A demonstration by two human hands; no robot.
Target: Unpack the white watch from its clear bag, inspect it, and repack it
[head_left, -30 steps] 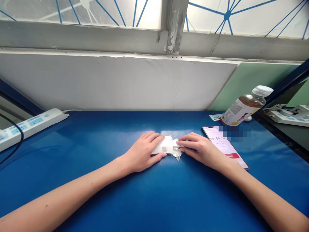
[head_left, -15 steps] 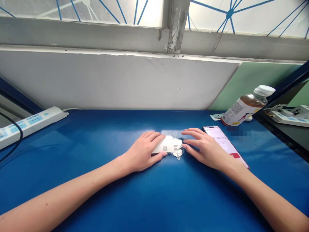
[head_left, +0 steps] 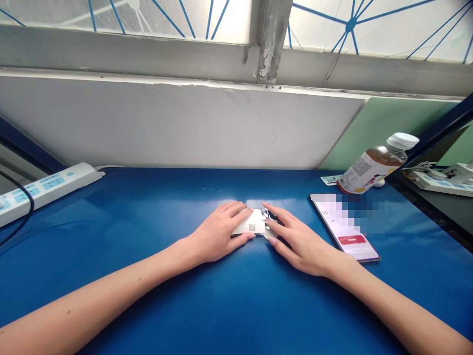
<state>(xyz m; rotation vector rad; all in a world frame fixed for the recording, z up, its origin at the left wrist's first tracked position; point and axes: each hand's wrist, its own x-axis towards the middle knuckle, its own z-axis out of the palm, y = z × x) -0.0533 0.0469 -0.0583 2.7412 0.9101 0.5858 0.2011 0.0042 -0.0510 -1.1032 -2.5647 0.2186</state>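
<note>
While the left hand (head_left: 218, 234) lies on the blue table (head_left: 236, 305) near its middle, its fingers (head_left: 236, 213) curl loosely over the far and top side of a small white packet (head_left: 252, 227) and its thumb runs along the packet's near edge, so the packet is held between them and pressed to the tabletop; only the right part of the packet shows, with a small dark printed square on it, and the rest is under the fingers. Just right of the packet, a scrap of clear crinkled wrapper (head_left: 266, 215) touches its right end; the right hand (head_left: 297, 241) rests flat over this scrap with its fingers stretched out, close together, gripping nothing; its fingertips (head_left: 271, 224) point left and meet the packet's right edge, almost touching the left hand's fingertips; how much of the wrapper lies under the palm cannot be told. Right of the right hand, close beside its wrist, a smartphone (head_left: 347, 231) lies face up with its screen lit and partly blurred; beyond it, at the far right edge of the table, a capped bottle of brown drink (head_left: 373, 165) leans rightwards, and a small printed card (head_left: 330, 179) lies just left of its base. Far off at the left edge a white power strip (head_left: 48, 187) sits with a black cable (head_left: 22, 217) curving over it; a white wall and window frame rise behind the table.
</note>
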